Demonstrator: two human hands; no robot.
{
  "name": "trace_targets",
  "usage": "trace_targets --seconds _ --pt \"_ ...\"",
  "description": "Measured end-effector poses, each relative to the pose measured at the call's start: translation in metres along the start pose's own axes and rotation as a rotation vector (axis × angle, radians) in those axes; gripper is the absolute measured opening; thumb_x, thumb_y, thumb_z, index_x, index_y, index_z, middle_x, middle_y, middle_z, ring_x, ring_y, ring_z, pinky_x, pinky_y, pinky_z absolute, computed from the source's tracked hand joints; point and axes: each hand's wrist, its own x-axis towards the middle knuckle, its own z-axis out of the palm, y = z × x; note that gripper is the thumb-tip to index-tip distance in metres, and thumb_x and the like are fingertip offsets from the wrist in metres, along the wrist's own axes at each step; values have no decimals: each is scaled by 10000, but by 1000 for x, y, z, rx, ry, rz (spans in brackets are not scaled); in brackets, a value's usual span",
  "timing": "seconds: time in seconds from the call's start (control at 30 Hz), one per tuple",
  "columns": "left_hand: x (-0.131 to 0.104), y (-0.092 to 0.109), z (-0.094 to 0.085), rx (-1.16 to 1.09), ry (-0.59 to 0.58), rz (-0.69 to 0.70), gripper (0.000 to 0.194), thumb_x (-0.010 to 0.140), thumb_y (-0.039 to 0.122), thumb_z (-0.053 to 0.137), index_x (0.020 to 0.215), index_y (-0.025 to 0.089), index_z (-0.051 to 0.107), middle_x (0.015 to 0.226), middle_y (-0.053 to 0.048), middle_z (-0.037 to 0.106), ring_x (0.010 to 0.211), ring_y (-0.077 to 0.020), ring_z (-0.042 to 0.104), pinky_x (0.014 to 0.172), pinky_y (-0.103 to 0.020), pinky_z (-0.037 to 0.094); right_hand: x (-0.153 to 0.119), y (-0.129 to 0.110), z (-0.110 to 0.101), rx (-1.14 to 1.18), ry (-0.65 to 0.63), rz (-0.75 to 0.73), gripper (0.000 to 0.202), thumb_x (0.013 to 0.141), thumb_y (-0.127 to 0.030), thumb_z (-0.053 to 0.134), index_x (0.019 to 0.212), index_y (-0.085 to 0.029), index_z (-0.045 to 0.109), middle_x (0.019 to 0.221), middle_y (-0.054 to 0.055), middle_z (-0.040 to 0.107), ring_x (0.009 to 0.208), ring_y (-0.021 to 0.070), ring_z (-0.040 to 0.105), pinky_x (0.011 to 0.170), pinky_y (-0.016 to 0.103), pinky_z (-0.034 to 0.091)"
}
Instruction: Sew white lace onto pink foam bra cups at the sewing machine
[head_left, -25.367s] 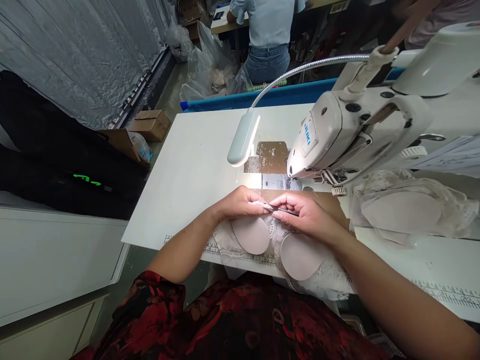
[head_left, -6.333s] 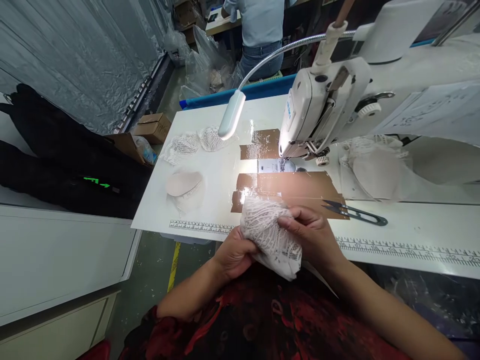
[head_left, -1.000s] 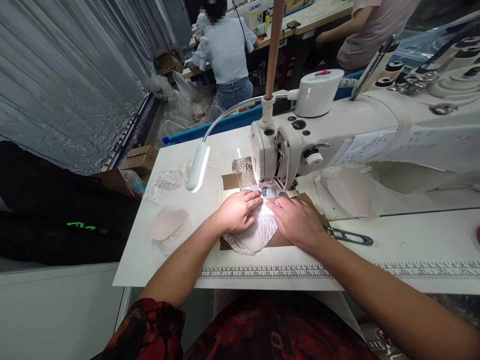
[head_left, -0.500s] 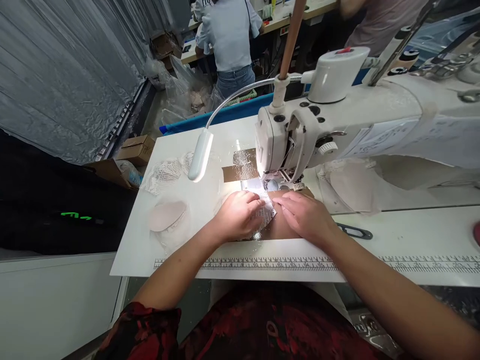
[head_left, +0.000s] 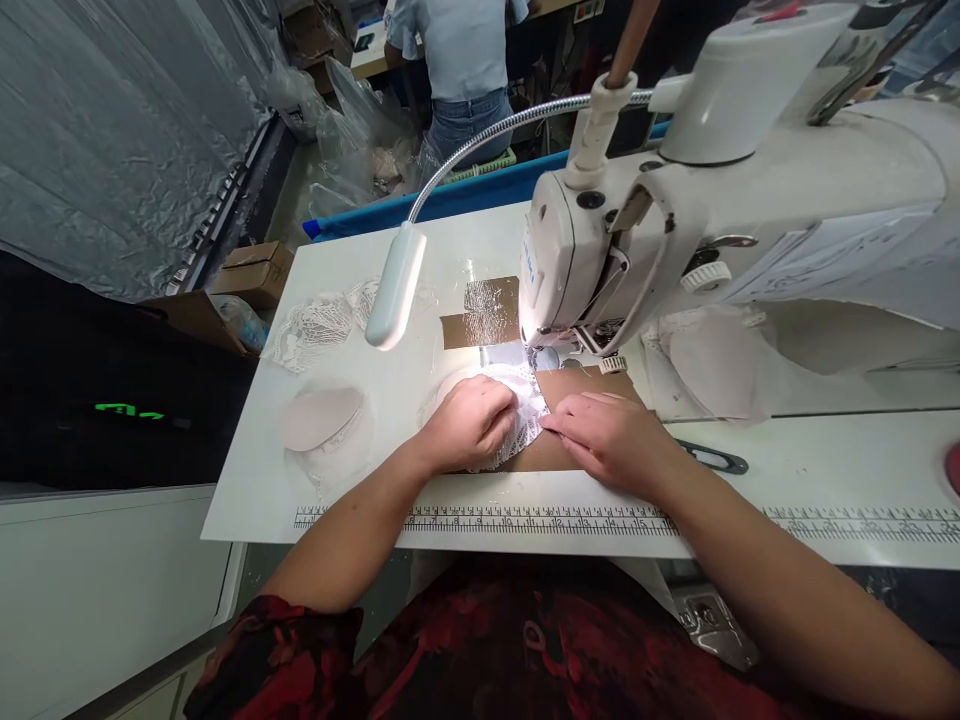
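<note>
White lace fabric [head_left: 529, 408] lies under the needle area of the white sewing machine [head_left: 559, 260], over a brown patch on the table. My left hand [head_left: 471, 422] is closed on the lace from the left, its fingertips curled under and partly hidden. From the right, my right hand [head_left: 611, 440] pinches the lace's right edge between thumb and fingers, just in front of the needle area. The lamp [head_left: 397, 285] lights the fabric.
Lace pieces [head_left: 319, 330] and a beige cup [head_left: 322, 418] lie at the table's left. Another beige cup [head_left: 716, 365] sits right of the needle. A dark tool [head_left: 712, 457] lies beside my right wrist. A person [head_left: 469, 60] sits beyond.
The view has shifted closer to the machine. My left hand has curled more and moved slightly left, and more of the lace shows between my hands.
</note>
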Motion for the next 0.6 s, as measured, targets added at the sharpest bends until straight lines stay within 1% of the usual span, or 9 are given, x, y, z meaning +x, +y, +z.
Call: trace_targets --seconds 0.1,0.17,0.27,0.4,0.5,0.6 --pt "-1 -3 -1 -18 8 -10 148 887 210 415 808 169 534 769 -44 578 747 -171 507 715 -305 435 -1 -1 -2 -20 -27 6 236 847 -118 485 948 -171 692 791 49 662 738 175 568 646 292 389" --pt "-1 -3 -1 9 -8 35 148 891 229 434 851 157 557 817 -59 595 780 -177 519 735 -312 435 -1 -2 -3 -35 -47 4 220 850 -123 487 933 -173 684 784 49 647 730 173 550 645 292 371" --pt "-1 -3 2 94 -40 130 202 912 239 432 948 150 610 913 -83 618 842 -189 538 774 -327 428 -1 -4 -6 -57 -77 9 195 850 -129 491 905 -180 671 752 36 614 694 169 512 632 293 343" --pt "-2 -1 6 223 -53 185 248 943 242 429 1042 202 653 904 -64 624 815 -179 517 799 -344 401 -2 -7 -10 -86 -110 20 168 844 -125 488 826 -187 643 722 25 575 657 161 463 619 292 316" --pt "-3 1 8 285 -62 208 267 951 247 430 1115 234 639 902 -57 613 804 -172 489 797 -345 379 -2 -7 -10 -86 -126 18 152 844 -128 489 840 -183 631 739 24 565 675 165 459 628 292 315" --pt "-4 1 10 324 -81 222 300 946 230 428 1190 241 602 894 -56 598 798 -171 467 792 -343 363 -2 -6 -10 -86 -139 28 149 841 -125 493 851 -180 631 738 20 556 675 165 452 624 290 312"
